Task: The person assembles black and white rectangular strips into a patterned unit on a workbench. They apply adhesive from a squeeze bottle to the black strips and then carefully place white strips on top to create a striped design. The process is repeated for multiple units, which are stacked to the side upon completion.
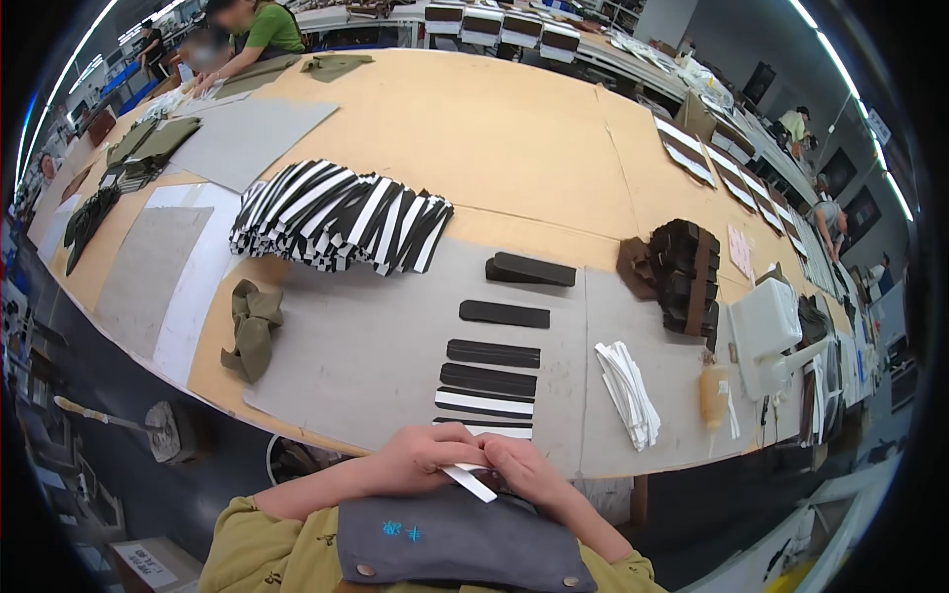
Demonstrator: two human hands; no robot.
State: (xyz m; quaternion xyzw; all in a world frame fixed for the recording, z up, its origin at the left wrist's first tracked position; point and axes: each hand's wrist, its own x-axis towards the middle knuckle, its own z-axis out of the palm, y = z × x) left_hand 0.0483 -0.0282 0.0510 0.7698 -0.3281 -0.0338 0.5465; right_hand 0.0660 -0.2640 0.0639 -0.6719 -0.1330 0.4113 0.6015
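Observation:
Close to my body, at the table's front edge, my left hand (423,461) and my right hand (526,470) meet with fingers bent. From under the fingers of my left hand a narrow white strip (471,482) slants down toward my apron. My right hand is closed against the left, and what lies in its fingers is hidden. Just beyond them a column of dark strips runs away from me; a white-faced strip (484,402) lies nearest, then plain black strips (492,353). A folded dark strip (531,269) tops the column.
Beyond lies a heap of black-and-white strips (341,217), with an olive cloth piece (253,331) nearer left. Right of the column are loose white strips (627,395), a brown bundle (682,277), a yellowish squeeze bottle (714,395) and a white plastic container (766,321). Another person works at far left.

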